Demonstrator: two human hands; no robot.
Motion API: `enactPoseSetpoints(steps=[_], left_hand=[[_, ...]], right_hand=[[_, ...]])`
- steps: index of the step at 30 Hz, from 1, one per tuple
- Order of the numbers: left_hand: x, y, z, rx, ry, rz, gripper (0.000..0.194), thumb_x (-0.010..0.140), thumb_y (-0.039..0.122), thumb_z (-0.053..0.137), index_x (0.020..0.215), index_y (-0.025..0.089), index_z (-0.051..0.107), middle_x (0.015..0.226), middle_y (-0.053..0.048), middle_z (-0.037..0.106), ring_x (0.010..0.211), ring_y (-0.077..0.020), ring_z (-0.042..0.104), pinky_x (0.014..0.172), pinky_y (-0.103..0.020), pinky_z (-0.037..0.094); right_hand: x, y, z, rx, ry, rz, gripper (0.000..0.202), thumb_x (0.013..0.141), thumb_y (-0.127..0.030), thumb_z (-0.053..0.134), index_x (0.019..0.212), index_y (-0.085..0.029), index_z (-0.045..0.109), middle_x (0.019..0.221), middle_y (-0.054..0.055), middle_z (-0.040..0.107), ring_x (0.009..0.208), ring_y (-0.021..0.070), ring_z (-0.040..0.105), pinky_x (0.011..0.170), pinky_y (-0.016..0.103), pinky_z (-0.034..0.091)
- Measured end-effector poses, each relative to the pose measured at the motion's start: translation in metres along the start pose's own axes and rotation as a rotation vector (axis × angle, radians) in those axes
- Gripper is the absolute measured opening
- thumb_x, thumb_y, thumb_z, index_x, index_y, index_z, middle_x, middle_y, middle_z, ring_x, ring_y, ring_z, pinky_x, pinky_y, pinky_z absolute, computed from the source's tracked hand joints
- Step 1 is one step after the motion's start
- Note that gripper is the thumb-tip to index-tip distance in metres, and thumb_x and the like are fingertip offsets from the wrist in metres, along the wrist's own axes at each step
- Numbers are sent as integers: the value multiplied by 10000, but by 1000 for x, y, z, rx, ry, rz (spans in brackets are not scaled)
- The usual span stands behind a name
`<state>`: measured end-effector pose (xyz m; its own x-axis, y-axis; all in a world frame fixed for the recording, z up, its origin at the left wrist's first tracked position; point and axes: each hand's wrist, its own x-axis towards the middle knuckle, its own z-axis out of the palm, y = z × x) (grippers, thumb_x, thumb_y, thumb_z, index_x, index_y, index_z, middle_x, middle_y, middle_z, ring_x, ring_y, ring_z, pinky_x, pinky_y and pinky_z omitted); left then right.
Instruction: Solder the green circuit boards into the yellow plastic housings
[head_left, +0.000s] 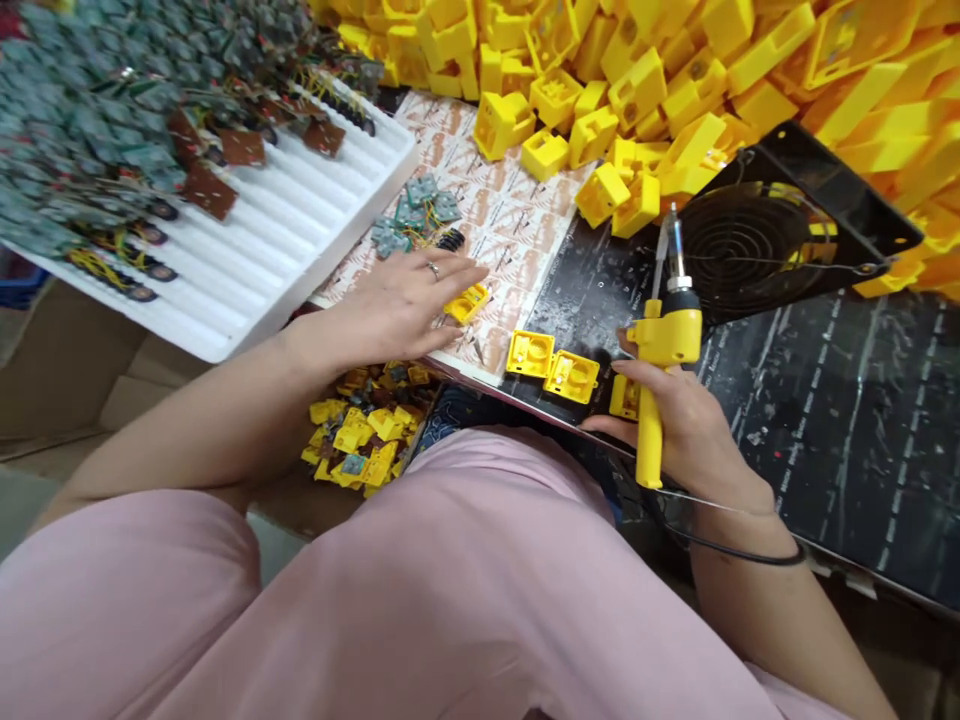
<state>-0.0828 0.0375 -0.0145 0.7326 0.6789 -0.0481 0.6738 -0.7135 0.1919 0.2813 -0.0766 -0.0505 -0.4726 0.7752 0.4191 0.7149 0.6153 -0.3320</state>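
My left hand (pixel 394 308) lies stretched out over the patterned sheet, fingers apart. A small yellow case (pixel 468 302) sits between its fingertips and thumb; whether they touch it I cannot tell. Just beyond this hand is a small cluster of green circuit boards (pixel 424 205) with wires and black round parts. My right hand (pixel 694 430) is closed around a yellow soldering gun (pixel 667 338), its tip pointing away from me. Left of that hand, two open yellow case halves (pixel 551 367) lie near the table edge. Another yellow case (pixel 624 396) is partly hidden by the right hand's fingers.
A white foam tray (pixel 300 230) at left bears heaped circuit boards. Yellow cases (pixel 637 85) pile up along the back. A black fan (pixel 795 220) stands behind the soldering gun. Below the table edge, a box holds yellow pieces (pixel 367 435). A cable runs by my right wrist.
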Motion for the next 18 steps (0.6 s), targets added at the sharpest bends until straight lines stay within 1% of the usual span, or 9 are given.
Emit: enactPoseSetpoints(steps=[2, 5, 7, 9, 10, 12, 15, 17, 18], left_hand=[[2, 5, 1, 76, -28, -51, 672, 991, 519, 507, 1565, 171, 482, 1536, -160, 603, 1426, -374, 544, 1164, -517, 465], [6, 15, 5, 213, -48, -101, 590, 995, 596, 494, 1435, 228, 632, 1333, -156, 720, 1171, -366, 696, 926, -463, 564], [9, 22, 9, 316, -17, -161, 603, 1028, 637, 408, 1393, 238, 674, 1123, -157, 773, 987, -337, 740, 733, -392, 541], [12, 30, 14, 370, 49, -206, 693, 1031, 709, 340, 1425, 239, 661, 938, -139, 775, 859, -302, 741, 637, -346, 478], [13, 34, 16, 369, 73, -203, 739, 1022, 746, 320, 1448, 237, 646, 873, -125, 765, 816, -285, 734, 625, -335, 462], [12, 40, 16, 315, 60, -183, 820, 1000, 804, 292, 1492, 230, 607, 818, -102, 752, 767, -265, 721, 642, -331, 468], [6, 38, 8, 196, -50, -216, 880, 1004, 815, 223, 1566, 206, 521, 824, -91, 759, 777, -286, 730, 704, -358, 511], [0, 31, 3, 117, -56, -183, 883, 1010, 804, 242, 1601, 187, 466, 999, -123, 789, 916, -306, 751, 811, -390, 548], [-1, 26, 2, 75, -28, -108, 887, 1007, 803, 285, 1611, 173, 447, 1172, -158, 775, 1057, -318, 741, 908, -410, 554]], right_hand=[[-4, -2, -7, -24, -4, 13, 599, 924, -490, 768, 1421, -244, 541, 1153, 93, 733, 1013, 302, 738, 905, 439, 606], [-9, -6, -11, -40, -32, 45, 567, 948, -406, 756, 1441, -242, 529, 1119, 80, 735, 953, 290, 741, 839, 415, 611], [-9, -8, -6, -45, -13, 50, 562, 950, -379, 757, 1446, -257, 525, 1059, 61, 737, 883, 274, 741, 769, 388, 604], [-5, -9, 1, -43, 34, 30, 579, 941, -396, 768, 1450, -274, 520, 1042, 53, 743, 859, 268, 744, 757, 379, 602], [-3, -9, 5, -40, 51, 16, 581, 941, -413, 766, 1448, -277, 519, 1055, 57, 748, 871, 270, 748, 764, 380, 603], [2, -9, 9, -30, 61, -5, 577, 940, -437, 765, 1438, -272, 523, 1073, 66, 756, 906, 279, 758, 782, 384, 608], [7, -9, 8, -36, 47, -11, 595, 929, -461, 776, 1428, -259, 525, 1130, 90, 757, 992, 307, 762, 847, 421, 615], [9, -10, 9, -38, 45, -34, 606, 930, -471, 775, 1433, -254, 516, 1220, 113, 745, 1077, 327, 753, 928, 465, 613], [11, -10, 10, -40, 49, -55, 605, 936, -475, 768, 1438, -256, 511, 1241, 116, 741, 1099, 328, 749, 961, 484, 608]])
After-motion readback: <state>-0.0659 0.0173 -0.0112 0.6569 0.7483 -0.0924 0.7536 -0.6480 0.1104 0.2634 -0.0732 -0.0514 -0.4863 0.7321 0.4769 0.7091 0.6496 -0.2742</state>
